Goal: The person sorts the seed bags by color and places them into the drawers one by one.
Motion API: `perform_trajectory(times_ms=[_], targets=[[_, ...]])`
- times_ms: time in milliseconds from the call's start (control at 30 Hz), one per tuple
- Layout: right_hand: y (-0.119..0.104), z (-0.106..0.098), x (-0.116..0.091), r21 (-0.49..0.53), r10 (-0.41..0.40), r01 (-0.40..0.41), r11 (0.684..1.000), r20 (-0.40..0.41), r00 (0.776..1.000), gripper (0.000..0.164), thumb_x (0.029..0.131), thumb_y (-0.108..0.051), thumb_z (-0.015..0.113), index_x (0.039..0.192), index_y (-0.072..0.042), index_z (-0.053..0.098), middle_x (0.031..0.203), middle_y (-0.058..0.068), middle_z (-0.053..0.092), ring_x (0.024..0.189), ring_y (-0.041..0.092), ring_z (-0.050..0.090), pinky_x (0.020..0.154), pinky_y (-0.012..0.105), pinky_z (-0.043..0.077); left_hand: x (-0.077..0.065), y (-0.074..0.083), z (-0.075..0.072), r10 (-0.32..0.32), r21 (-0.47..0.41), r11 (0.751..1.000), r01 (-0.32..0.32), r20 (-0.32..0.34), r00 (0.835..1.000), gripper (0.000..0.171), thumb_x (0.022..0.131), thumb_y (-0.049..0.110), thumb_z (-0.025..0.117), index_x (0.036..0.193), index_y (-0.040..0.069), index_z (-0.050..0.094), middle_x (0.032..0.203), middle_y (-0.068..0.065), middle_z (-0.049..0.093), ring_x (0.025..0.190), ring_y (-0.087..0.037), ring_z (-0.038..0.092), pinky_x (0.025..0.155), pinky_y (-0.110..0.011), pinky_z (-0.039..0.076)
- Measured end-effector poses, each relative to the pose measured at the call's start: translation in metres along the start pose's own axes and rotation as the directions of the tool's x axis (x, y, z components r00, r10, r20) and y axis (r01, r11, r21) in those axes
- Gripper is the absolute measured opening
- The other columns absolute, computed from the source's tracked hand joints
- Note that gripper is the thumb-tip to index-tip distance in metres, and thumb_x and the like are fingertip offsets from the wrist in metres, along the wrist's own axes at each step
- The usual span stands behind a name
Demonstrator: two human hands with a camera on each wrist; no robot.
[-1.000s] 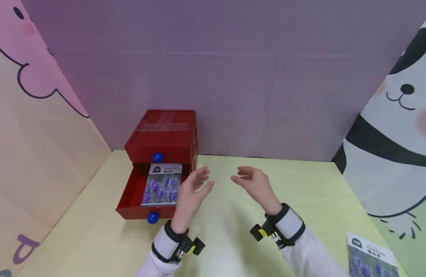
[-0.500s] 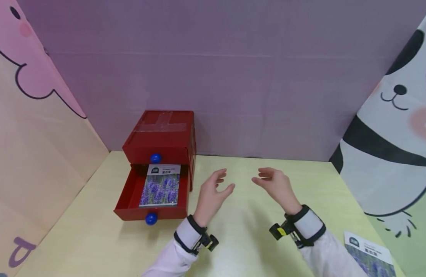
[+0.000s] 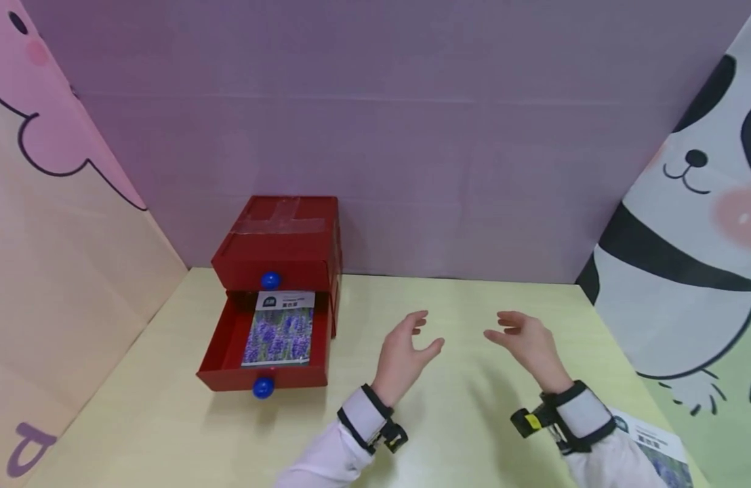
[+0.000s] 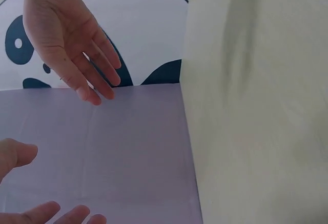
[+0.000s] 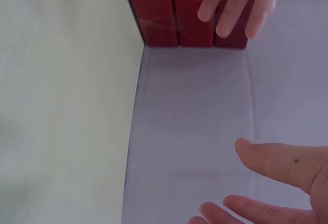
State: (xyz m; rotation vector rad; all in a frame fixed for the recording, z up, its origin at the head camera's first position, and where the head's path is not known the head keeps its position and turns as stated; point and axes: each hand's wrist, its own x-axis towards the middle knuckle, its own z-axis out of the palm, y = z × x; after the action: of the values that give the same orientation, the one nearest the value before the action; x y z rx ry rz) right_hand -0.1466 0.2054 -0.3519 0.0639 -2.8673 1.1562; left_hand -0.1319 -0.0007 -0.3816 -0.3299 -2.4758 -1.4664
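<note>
Both hands hover over the table, palms toward each other and holding nothing. The left hand (image 3: pixel 404 356), fingers relaxed and thumb apart, is to the right of a red drawer box (image 3: pixel 276 244). A lower drawer (image 3: pixel 229 342) stands pulled out, with a blue knob (image 3: pixel 263 388) on its front. Inside it lies a packet with a lavender picture (image 3: pixel 279 332). The right hand (image 3: pixel 531 346) has loosely bent fingers and floats farther right. Beneath its forearm a second lavender packet (image 3: pixel 659 444) lies on the table, partly covered by the sleeve. In the right wrist view the red box (image 5: pixel 197 24) shows behind the left fingers.
The pale yellow table (image 3: pixel 436 447) meets a purple backdrop (image 3: pixel 406 149) at its far edge. A panda-printed panel (image 3: pixel 686 251) rises on the right side, and a pink and cream panel (image 3: pixel 76 257) on the left. Another blue knob (image 3: pixel 270 280) is on the closed upper drawer.
Both hands have moved right, away from the open drawer, the gap between them growing slightly. The right sleeve now overlaps the packet on the table. The view has shifted a little; drawer and packets stay put.
</note>
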Motion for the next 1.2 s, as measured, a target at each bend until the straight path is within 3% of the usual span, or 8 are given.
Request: perform_trajectory(times_ms=[167, 433, 700, 1200], targets=[[0.014, -0.010, 0.000, -0.035, 0.029, -0.029, 0.999, -0.003, 1.000, 0.057, 0.083, -0.024, 0.065, 0.124, 0.013, 0.046, 0.119, 0.032, 0.051, 0.103, 0.044, 0.053, 0.079, 0.046, 0.050, 0.001, 0.000, 0.013, 0.018, -0.040, 0.999, -0.016, 0.044, 0.999, 0.050, 0.083, 0.024, 0.067, 0.126, 0.006, 0.050, 0.117, -0.011, 0.059, 0.100, -0.026, 0.057, 0.081, -0.032, 0.047], [0.034, -0.027, -0.001, -0.065, 0.098, -0.098, 0.993, -0.004, 0.995, 0.068, 0.082, -0.030, 0.067, 0.126, 0.014, 0.041, 0.123, 0.033, 0.047, 0.108, 0.047, 0.048, 0.081, 0.050, 0.047, 0.005, 0.004, 0.039, -0.017, -0.085, 0.996, 0.025, 0.090, 0.996, 0.053, 0.082, 0.027, 0.067, 0.128, 0.008, 0.049, 0.120, -0.008, 0.057, 0.101, -0.023, 0.057, 0.080, -0.028, 0.047], [0.059, -0.041, -0.008, -0.123, 0.132, -0.133, 0.983, -0.022, 0.991, 0.075, 0.080, -0.038, 0.066, 0.124, 0.017, 0.040, 0.122, 0.036, 0.045, 0.108, 0.049, 0.047, 0.081, 0.051, 0.046, -0.001, 0.006, 0.059, -0.054, -0.082, 0.994, 0.066, 0.144, 0.988, 0.053, 0.082, 0.029, 0.068, 0.128, 0.010, 0.049, 0.119, -0.007, 0.057, 0.100, -0.021, 0.057, 0.077, -0.025, 0.047], [0.112, -0.066, -0.025, -0.115, 0.309, -0.308, 0.944, -0.008, 0.951, 0.089, 0.079, -0.049, 0.063, 0.127, 0.020, 0.033, 0.127, 0.037, 0.037, 0.113, 0.051, 0.039, 0.084, 0.053, 0.042, -0.015, 0.018, 0.095, -0.112, -0.080, 0.988, 0.135, 0.242, 0.964, 0.054, 0.080, 0.026, 0.070, 0.125, 0.008, 0.048, 0.112, -0.006, 0.060, 0.094, -0.015, 0.058, 0.074, -0.020, 0.047]])
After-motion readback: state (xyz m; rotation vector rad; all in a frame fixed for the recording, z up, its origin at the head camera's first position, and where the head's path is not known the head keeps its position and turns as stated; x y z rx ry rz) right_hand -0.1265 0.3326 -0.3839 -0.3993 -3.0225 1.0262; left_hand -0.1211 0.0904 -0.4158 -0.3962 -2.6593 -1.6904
